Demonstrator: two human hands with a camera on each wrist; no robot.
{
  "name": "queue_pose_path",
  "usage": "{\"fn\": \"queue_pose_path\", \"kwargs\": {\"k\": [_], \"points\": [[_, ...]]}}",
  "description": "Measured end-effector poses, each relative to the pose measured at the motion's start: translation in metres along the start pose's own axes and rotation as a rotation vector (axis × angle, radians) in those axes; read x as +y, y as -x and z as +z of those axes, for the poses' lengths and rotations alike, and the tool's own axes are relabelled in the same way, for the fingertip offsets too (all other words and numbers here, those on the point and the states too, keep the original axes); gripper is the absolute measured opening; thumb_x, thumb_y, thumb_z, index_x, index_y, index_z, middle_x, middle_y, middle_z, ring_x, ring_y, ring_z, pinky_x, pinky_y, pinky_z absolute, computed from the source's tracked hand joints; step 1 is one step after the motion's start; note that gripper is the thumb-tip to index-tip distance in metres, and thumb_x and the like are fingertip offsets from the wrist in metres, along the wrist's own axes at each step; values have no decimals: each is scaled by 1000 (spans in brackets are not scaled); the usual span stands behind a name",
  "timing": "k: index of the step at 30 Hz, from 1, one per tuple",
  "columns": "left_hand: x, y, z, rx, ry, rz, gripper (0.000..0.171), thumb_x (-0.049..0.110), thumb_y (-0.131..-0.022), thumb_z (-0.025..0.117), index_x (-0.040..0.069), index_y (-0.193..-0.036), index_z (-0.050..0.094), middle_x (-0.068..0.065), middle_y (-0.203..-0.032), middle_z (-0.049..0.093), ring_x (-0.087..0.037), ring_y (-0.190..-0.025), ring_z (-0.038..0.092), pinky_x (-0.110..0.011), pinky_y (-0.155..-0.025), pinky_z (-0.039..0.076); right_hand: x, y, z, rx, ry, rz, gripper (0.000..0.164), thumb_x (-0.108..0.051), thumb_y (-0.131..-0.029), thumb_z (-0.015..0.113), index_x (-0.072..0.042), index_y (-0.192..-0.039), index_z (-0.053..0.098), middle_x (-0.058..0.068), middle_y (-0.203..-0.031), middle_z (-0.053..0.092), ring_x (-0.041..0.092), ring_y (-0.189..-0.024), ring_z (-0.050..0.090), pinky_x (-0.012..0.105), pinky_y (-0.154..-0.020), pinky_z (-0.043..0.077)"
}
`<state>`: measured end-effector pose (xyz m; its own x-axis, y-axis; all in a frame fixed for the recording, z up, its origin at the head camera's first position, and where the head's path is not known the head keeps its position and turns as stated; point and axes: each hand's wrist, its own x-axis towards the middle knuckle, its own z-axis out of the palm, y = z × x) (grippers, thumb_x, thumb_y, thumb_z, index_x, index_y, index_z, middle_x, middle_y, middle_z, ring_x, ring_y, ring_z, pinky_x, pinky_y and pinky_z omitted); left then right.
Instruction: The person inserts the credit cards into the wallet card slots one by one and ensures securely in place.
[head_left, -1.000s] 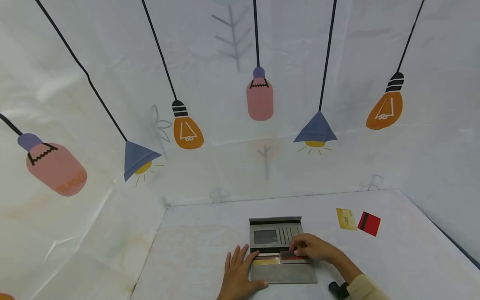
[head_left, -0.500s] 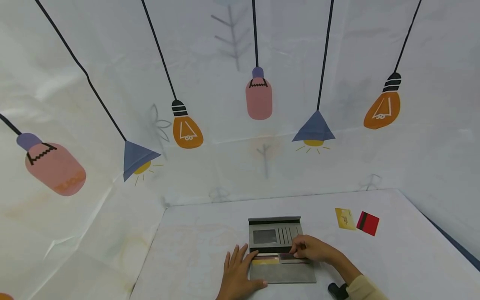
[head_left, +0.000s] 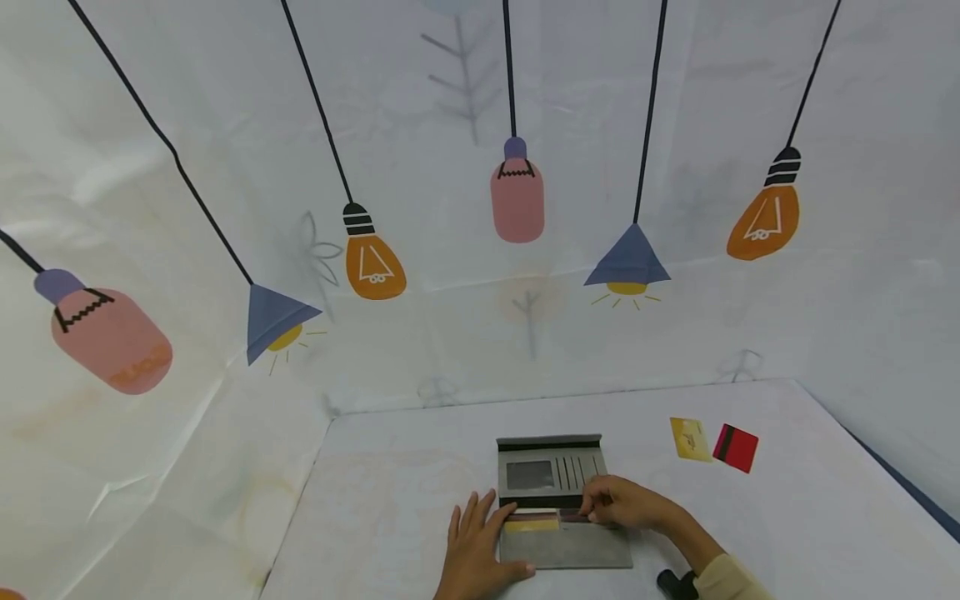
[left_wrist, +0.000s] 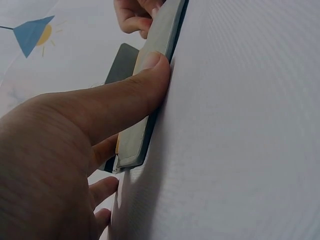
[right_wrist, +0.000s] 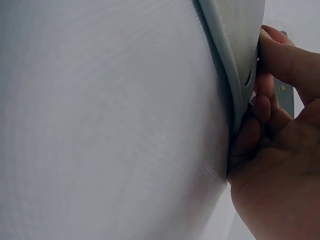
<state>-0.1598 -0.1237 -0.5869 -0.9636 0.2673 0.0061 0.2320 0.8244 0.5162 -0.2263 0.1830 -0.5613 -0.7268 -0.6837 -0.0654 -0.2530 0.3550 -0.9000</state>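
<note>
A grey bifold wallet [head_left: 566, 552] lies unfolded on the white table, its upper half showing a clear window and several slots. My left hand [head_left: 476, 546] steadies its left side, fingers straight and spread. The thumb presses the near edge and the index fingertip touches near the fold; the left wrist view shows the thumb against the wallet [left_wrist: 135, 142]. A yellow-edged card [head_left: 532, 525] sits in the left pocket of the lower half. With curled fingers, my right hand [head_left: 628, 502] pinches a dark-striped card [head_left: 572, 516] in the right pocket; the fingers hide part of it.
A yellow card [head_left: 691, 439] and a red card [head_left: 737, 448] with a dark stripe lie at the back right of the table. Beside the right forearm is a small black object [head_left: 673, 583], partly cut off. A lamp-printed sheet [head_left: 450, 350] rises behind the table.
The card under my right hand has slid down into its pocket, and its red band no longer shows. My right hand has lowered slightly with it; my left hand holds its place.
</note>
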Motion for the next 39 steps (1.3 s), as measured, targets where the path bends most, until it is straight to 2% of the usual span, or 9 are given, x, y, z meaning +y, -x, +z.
{"fn": "queue_pose_path", "kwargs": {"k": [5, 10, 16, 24, 33, 39], "points": [[1, 1, 0, -14, 4, -6, 89, 79, -69, 69, 29, -142, 54, -13, -156, 41, -46, -148, 28, -70, -117, 14, 0, 2, 0, 0, -25, 32, 7, -9, -93, 66, -5, -94, 71, 0, -84, 58, 3, -68, 49, 20, -60, 43], [3, 2, -1, -10, -12, -5, 89, 79, -69, 69, 30, -142, 54, -12, -156, 41, -46, -148, 28, -69, -117, 15, 0, 4, -1, 3, -40, 18, 8, -9, -95, 64, -3, -95, 69, -1, -79, 58, 2, -66, 48, 20, -58, 43], [3, 1, -1, 4, -24, -3, 89, 78, -67, 70, 30, -141, 54, -11, -156, 41, -44, -148, 29, -68, -118, 16, 1, 5, -1, 21, -37, 14, 7, -10, -96, 63, -4, -96, 68, -2, -82, 58, 3, -72, 50, 21, -62, 44], [1, 1, 0, 13, -24, 3, 89, 78, -68, 71, 29, -141, 54, -12, -155, 42, -45, -147, 29, -69, -118, 16, 0, 4, 1, 19, -59, -6, 7, -7, -94, 64, -3, -94, 69, 3, -82, 59, 1, -65, 48, 20, -58, 43], [2, 2, -1, 10, -32, -1, 89, 76, -68, 72, 30, -142, 53, -11, -156, 41, -44, -148, 29, -68, -118, 16, -1, 3, 2, 41, -34, 43, 6, -10, -95, 64, -6, -96, 68, -1, -77, 57, 4, -67, 49, 22, -59, 43], [2, 1, -1, 9, -28, -1, 88, 75, -68, 74, 30, -141, 54, -11, -156, 41, -44, -148, 29, -69, -118, 16, 4, 2, 2, 30, -48, 16, 5, -8, -94, 65, -5, -94, 69, -4, -75, 55, 1, -64, 48, 19, -57, 43]]}}
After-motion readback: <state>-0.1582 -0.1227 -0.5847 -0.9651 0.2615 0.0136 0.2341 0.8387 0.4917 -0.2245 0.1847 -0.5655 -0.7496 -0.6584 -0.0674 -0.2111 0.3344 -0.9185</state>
